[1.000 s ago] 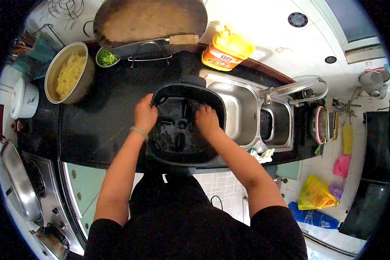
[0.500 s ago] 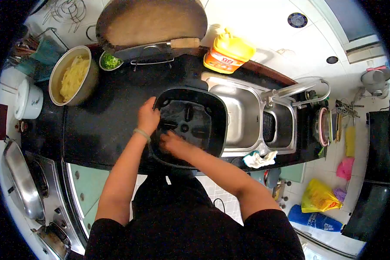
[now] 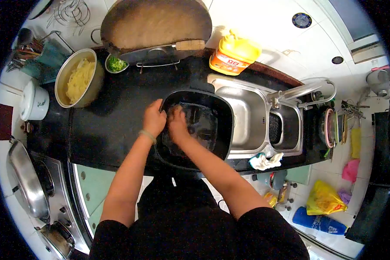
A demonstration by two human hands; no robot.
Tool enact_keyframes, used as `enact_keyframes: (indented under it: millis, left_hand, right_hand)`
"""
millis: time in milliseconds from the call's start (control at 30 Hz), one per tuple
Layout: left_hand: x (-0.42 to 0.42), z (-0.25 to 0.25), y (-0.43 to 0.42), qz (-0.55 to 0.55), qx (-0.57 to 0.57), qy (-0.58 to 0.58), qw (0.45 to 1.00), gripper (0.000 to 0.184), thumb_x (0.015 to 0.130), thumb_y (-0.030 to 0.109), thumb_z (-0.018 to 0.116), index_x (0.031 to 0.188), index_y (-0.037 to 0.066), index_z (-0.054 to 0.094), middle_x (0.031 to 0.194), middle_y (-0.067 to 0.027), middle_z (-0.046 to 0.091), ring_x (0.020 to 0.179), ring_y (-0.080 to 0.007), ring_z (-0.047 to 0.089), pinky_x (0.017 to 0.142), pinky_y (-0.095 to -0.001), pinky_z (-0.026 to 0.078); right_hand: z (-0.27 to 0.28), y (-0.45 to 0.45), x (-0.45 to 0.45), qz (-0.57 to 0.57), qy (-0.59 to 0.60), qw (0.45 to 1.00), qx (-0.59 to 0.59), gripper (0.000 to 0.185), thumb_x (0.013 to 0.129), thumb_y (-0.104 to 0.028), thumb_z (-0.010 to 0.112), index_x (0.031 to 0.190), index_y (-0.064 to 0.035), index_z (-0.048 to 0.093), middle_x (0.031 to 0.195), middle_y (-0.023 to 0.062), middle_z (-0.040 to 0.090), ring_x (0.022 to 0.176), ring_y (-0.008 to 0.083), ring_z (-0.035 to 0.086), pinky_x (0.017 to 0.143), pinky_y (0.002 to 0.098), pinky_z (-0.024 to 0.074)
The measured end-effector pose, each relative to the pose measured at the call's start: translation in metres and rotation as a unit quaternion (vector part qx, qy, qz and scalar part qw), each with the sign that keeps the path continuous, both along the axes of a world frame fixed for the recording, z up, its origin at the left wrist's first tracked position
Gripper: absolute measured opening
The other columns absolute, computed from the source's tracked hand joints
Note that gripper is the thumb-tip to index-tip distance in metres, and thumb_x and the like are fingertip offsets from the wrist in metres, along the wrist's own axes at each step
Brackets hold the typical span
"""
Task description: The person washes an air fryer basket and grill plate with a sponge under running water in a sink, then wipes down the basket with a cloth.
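- At the far left, a shiny steel pan point(image 3: 29, 182) sits over the stove point(image 3: 58, 173), with a white pot point(image 3: 38, 106) on the worktop point(image 3: 110, 112) above it.
- Next along, a deep metal pot point(image 3: 96, 89) holds pale yellow strips point(image 3: 80, 80); beside it, a small bowl point(image 3: 108, 64) holds chopped greens point(image 3: 117, 65). Cutting of both looks finished.
- Behind, a round chopping board point(image 3: 156, 24) leans against the tiled wall point(image 3: 264, 30), a wooden-handled knife point(image 3: 190, 45) in front of it.
- At centre, the left hand point(image 3: 155, 117) grips the upper left rim of the black pan point(image 3: 223, 123), which rests on the worktop just left of the sink point(image 3: 242, 117).
- Inside that pan, the right hand point(image 3: 177, 128) is near the left wall, fingers bent and blurred; whether it holds anything cannot be told. Handling of the pan seems under way; the base glistens as if wet, and how much remains is unclear.
- Further right come a yellow jug point(image 3: 234, 54) behind the double-bowl sink, a white cloth point(image 3: 266, 161) at its front edge, and the faucet point(image 3: 299, 89).
- At the right, a yellow bag point(image 3: 323, 197) is low down, beyond the worktop, and dishes point(image 3: 330, 128) stand on edge.
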State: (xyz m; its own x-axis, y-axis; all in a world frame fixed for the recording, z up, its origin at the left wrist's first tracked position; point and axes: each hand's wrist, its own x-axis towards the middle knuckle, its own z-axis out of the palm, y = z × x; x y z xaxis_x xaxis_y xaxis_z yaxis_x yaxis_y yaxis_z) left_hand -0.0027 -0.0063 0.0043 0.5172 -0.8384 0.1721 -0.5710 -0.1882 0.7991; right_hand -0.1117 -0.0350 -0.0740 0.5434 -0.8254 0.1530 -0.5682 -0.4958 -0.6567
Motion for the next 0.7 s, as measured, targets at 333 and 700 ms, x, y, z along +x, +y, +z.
enact_keyframes:
  millis: [333,700]
  left_hand:
    - [-0.002,0.004,0.001,-0.017,0.034,0.057,0.998,0.03,0.07,-0.001,0.056,0.099,-0.002,0.056,0.097,-0.0222,0.058,0.092,-0.0392,0.055,0.08,-0.0407,0.044]
    - [-0.007,-0.015,-0.007,0.007,0.066,0.05,0.997,0.038,0.074,0.002,0.055,0.111,-0.003,0.052,0.111,-0.023,0.056,0.103,-0.0384,0.052,0.09,-0.0389,0.042]
  right_hand:
    - [0.04,0.017,-0.088,0.447,0.221,0.864,0.073,0.035,0.077,-0.012,0.048,0.111,-0.0048,0.053,0.122,0.0181,0.046,0.108,0.037,0.046,0.092,0.0438,0.0396]
    - [0.066,-0.049,-0.093,0.275,0.342,0.898,0.017,0.022,0.072,-0.004,0.055,0.093,-0.0036,0.063,0.105,0.0178,0.057,0.099,0.0353,0.053,0.087,0.0409,0.0434]
